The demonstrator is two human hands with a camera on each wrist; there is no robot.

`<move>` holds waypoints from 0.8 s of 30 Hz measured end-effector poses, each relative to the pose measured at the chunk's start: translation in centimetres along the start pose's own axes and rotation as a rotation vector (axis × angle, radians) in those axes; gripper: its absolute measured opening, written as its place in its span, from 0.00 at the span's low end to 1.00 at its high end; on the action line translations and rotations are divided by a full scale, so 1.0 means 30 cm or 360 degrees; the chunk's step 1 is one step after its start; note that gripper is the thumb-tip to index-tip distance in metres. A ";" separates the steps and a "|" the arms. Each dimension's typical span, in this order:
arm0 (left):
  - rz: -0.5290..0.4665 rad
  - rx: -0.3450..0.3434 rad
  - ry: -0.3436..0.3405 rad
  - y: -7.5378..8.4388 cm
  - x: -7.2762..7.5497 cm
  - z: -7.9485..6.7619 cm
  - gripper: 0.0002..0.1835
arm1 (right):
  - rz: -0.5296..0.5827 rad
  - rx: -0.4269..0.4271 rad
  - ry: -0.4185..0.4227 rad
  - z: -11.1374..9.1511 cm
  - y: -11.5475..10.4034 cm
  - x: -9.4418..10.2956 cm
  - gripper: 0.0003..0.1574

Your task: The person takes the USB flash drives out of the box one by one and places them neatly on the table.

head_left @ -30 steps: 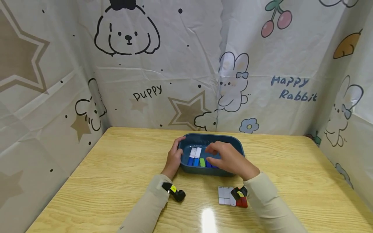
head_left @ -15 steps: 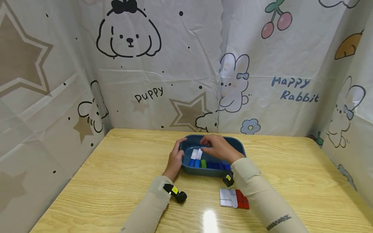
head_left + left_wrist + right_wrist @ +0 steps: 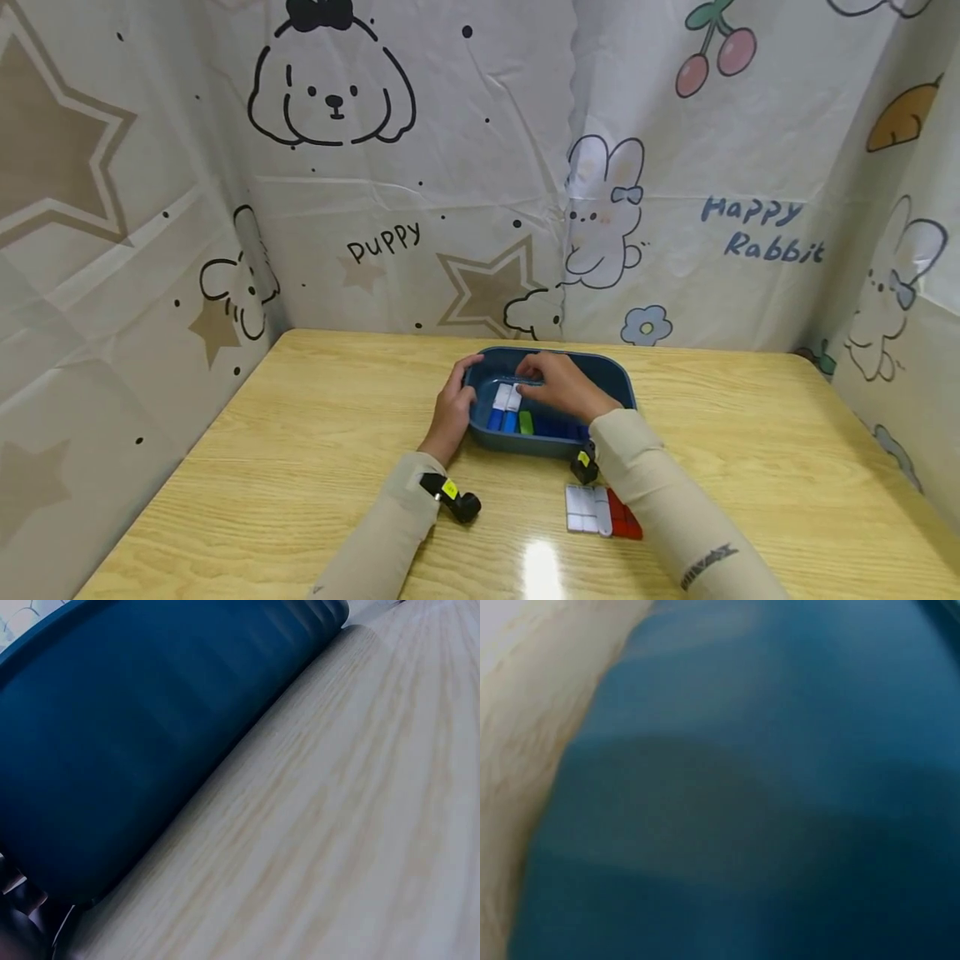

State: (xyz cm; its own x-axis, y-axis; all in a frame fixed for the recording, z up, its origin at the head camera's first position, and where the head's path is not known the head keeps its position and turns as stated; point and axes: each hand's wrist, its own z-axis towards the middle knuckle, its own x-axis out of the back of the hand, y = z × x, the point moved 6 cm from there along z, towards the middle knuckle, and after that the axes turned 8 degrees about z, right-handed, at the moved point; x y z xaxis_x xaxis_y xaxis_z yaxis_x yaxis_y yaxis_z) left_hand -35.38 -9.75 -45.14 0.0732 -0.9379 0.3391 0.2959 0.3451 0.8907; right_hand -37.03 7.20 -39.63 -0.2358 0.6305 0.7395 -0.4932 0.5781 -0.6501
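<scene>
My left hand [image 3: 452,410] grips the left side of a dark blue plastic bin [image 3: 517,444], fingers at the rim. In the left wrist view, the bin's outer wall [image 3: 150,727] fills the upper left. My right hand [image 3: 562,383] reaches into the bin, fingers curled and thumb tip right at the far end of a white block [image 3: 513,398]; I cannot tell whether it pinches the block. Beside that lies another white block [image 3: 502,395], with blue blocks [image 3: 496,419] nearer me. A green block [image 3: 527,423] and several dark blue blocks [image 3: 553,427] line the near wall.
On the wooden table [image 3: 337,392], in front of the bin, white blocks [image 3: 582,509] and red blocks [image 3: 624,517] lie flat together, partly near my right sleeve. A printed curtain [image 3: 420,183] encloses the table's back and sides. The right wrist view shows blurred bin wall [image 3: 742,787].
My right hand has moved left and farther into the bin, from above the dark blue blocks to the white blocks' far ends. My left hand stays at the rim.
</scene>
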 end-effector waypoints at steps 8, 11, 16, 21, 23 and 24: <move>-0.0014 0.0015 -0.0025 0.014 0.002 -0.003 0.31 | -0.0139 -0.0069 -0.0109 0.000 0.005 -0.024 0.17; -0.0025 0.0002 -0.0036 0.069 0.016 -0.022 0.31 | -0.0211 -0.0043 -0.0118 0.000 0.002 -0.028 0.17; 0.0003 0.0008 -0.0055 0.145 0.036 -0.050 0.30 | -0.0270 0.0075 -0.0144 0.003 -0.008 -0.041 0.16; -0.0004 0.0015 -0.0060 0.154 0.039 -0.053 0.30 | -0.0321 0.0101 -0.0187 0.004 -0.010 -0.055 0.14; -0.0007 0.0016 -0.0062 0.151 0.039 -0.053 0.30 | -0.0343 0.0074 -0.0209 0.002 -0.009 -0.058 0.13; -0.0005 0.0020 -0.0063 0.150 0.039 -0.053 0.30 | -0.0356 0.0063 -0.0222 0.002 -0.009 -0.061 0.13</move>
State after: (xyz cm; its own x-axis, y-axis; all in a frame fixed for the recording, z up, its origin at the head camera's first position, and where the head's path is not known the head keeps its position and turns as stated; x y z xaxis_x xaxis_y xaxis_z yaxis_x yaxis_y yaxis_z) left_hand -32.46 -9.35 -41.22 0.0347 -0.9369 0.3480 0.2840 0.3431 0.8953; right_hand -36.52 5.88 -40.80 -0.2290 0.4103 0.8827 -0.5775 0.6727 -0.4625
